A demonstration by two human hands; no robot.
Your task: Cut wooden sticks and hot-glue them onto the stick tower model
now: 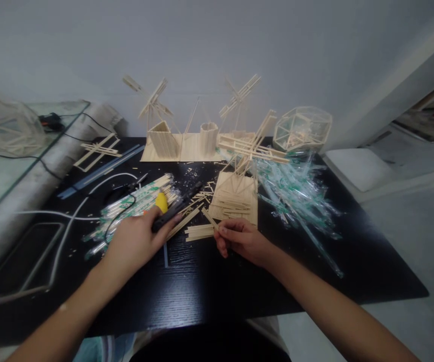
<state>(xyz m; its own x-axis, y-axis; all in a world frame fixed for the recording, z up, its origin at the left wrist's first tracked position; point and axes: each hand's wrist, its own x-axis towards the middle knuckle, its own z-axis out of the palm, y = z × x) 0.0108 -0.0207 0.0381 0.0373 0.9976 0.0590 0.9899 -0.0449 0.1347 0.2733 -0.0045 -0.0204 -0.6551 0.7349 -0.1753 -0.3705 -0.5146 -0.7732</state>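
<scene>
Where the left forearm (88,286) slants in from the lower left: the left hand (132,241), palm down, has its thumb and fingers wrapped around a black-and-yellow tool (175,207) resembling a glue gun.
Loose wooden sticks (197,233): lying in a small stack on the black table (186,301), between the two hands.
Right hand (241,240): turned inward, thumb and index finger pinched on one thin stick (209,218) that tilts up to the left.
Windmill model (252,152): on a wooden board (253,211) just beyond the right hand.
Plastic wrappers (307,196): heaped farther right.
</scene>
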